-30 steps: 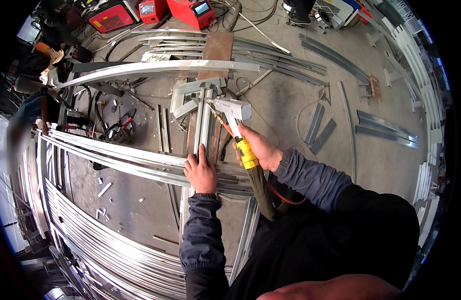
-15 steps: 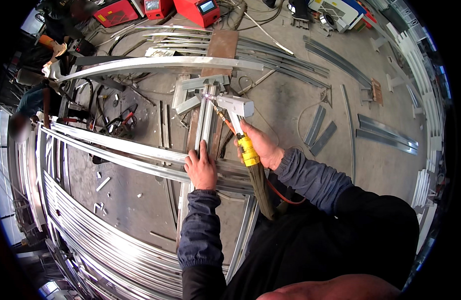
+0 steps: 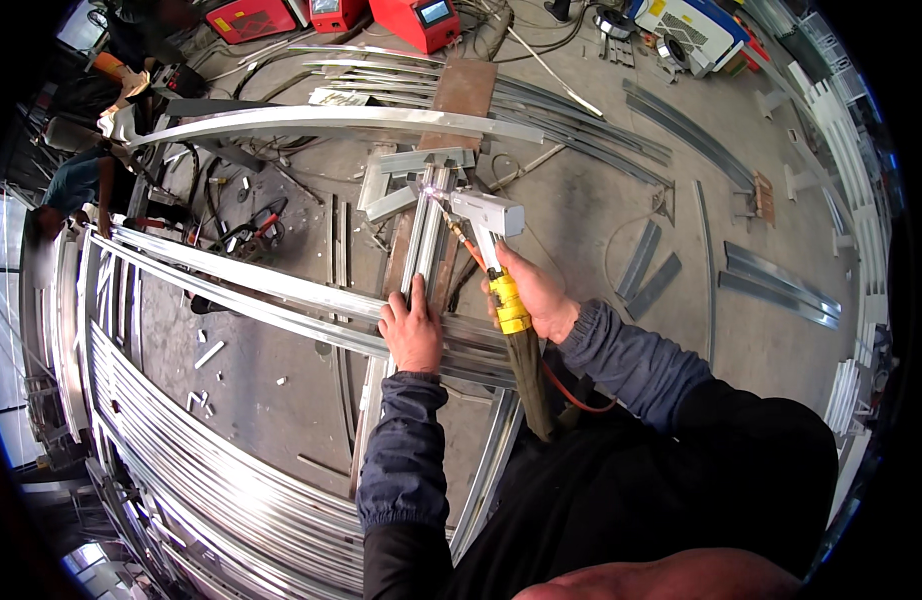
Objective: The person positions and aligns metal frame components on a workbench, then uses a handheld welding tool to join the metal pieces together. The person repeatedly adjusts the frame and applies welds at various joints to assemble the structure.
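In my right hand (image 3: 541, 295) is a white welding gun (image 3: 488, 213), its grip wrapped with yellow tape and a thick dark sleeve running down toward me. A small violet-white glow shows at its nozzle, by the far end of a pair of slim silver metal profiles (image 3: 421, 245). My left hand (image 3: 413, 335) rests on these profiles closer to me, index finger stretched along them and nothing gripped. Short metal pieces (image 3: 426, 161) lie beside the glowing end. Beneath the profiles is a brown metal bar (image 3: 398, 250).
Long silver rails (image 3: 251, 277) run left from under my left hand. A frame of parallel bars (image 3: 231, 480) fills the lower left. Red machines (image 3: 413, 22) stand at the back, with cables on the floor. A co-worker (image 3: 76, 190) bends at the far left. Loose strips (image 3: 781, 285) lie right.
The whole view has shifted slightly, so the scene sits a little farther right. Both hands keep nearly the same places on the gun and the profiles. The glow at the nozzle persists.
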Demonstrator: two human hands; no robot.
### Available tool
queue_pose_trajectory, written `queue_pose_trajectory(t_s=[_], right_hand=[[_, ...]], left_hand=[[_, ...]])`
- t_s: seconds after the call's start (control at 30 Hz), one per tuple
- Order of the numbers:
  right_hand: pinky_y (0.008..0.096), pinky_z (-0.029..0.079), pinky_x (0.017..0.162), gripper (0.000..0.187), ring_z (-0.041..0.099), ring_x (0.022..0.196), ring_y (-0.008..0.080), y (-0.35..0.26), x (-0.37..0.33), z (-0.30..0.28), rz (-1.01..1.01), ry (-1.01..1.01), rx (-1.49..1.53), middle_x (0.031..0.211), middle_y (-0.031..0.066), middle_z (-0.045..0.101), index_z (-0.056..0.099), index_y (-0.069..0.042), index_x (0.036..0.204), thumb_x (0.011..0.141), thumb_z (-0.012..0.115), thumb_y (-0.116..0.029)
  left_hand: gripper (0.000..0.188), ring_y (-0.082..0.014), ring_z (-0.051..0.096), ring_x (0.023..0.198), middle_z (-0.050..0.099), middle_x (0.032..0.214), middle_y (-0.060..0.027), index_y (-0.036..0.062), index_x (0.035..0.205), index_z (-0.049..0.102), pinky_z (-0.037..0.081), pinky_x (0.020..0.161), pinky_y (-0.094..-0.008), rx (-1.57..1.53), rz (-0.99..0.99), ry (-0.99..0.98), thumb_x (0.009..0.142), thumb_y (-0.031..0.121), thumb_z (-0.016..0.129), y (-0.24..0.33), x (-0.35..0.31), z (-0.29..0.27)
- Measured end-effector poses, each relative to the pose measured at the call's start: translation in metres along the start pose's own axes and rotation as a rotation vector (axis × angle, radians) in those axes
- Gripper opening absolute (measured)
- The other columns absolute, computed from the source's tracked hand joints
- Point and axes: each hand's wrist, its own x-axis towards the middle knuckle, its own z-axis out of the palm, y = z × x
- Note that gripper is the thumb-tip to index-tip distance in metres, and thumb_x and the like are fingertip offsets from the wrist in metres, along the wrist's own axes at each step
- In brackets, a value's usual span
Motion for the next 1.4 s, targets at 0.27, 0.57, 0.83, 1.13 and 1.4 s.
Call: queue_pose_trajectory(t_s=[0.27, 0.57, 0.83, 1.13, 1.4], right_hand=[[0.0366, 0.062, 0.062, 0.065, 0.070, 0.070, 0.0160, -0.001, -0.002, 0.000, 0.006, 0.008, 0.001, 0.098, 0.0010, 0.068, 0.061, -0.017, 0.156, 0.115, 0.053, -0.066], [0.0383, 0.064, 0.060, 0.060, 0.072, 0.070, 0.0170, -0.017, -0.025, -0.015, -0.095, -0.036, 0.094, 0.103, 0.0037, 0.068, 0.057, -0.015, 0.148, 0.113, 0.061, -0.064], [0.0363, 0.065, 0.066, 0.077, 0.073, 0.079, 0.0175, -0.129, -0.088, -0.021, -0.349, -0.194, -0.221, 0.108, 0.0060, 0.067, 0.045, -0.004, 0.164, 0.100, 0.081, -0.030], [0.0403, 0.060, 0.098, 0.086, 0.074, 0.111, 0.0230, -0.260, -0.127, -0.030, -0.715, -0.292, -0.750, 0.149, 0.0221, 0.066, 0.043, -0.004, 0.168, 0.086, 0.066, -0.013], [0.0363, 0.060, 0.096, 0.071, 0.072, 0.110, 0.0191, -0.382, -0.188, 0.045, -1.035, -0.306, -0.964, 0.135, 0.0186, 0.071, 0.046, 0.003, 0.163, 0.105, 0.062, -0.036]], left_hand=[[0.067, -0.0370, 0.060, 0.118, 0.060, 0.130, -0.0148, 0.0228, 0.165, 0.058, 0.049, 0.097, -0.0506, -0.002, 0.004, 0.010, 0.099, 0.024, 0.073, 0.001, 0.000, -0.002], [0.067, -0.0364, 0.061, 0.117, 0.060, 0.129, -0.0143, 0.0234, 0.164, 0.058, 0.049, 0.096, -0.0507, -0.001, 0.006, 0.021, 0.099, 0.024, 0.072, 0.002, 0.004, -0.002], [0.066, -0.0374, 0.061, 0.119, 0.062, 0.132, -0.0149, 0.0230, 0.162, 0.060, 0.049, 0.098, -0.0519, -0.043, -0.037, -0.001, 0.097, 0.022, 0.073, 0.007, 0.000, -0.014], [0.067, -0.0352, 0.060, 0.120, 0.062, 0.132, -0.0127, 0.0253, 0.163, 0.059, 0.050, 0.095, -0.0508, -0.039, -0.033, 0.039, 0.098, 0.025, 0.075, 0.005, -0.008, -0.018], [0.065, -0.0352, 0.060, 0.122, 0.062, 0.131, -0.0128, 0.0252, 0.162, 0.059, 0.050, 0.096, -0.0508, -0.056, -0.055, 0.050, 0.099, 0.024, 0.074, 0.005, -0.014, -0.019]])
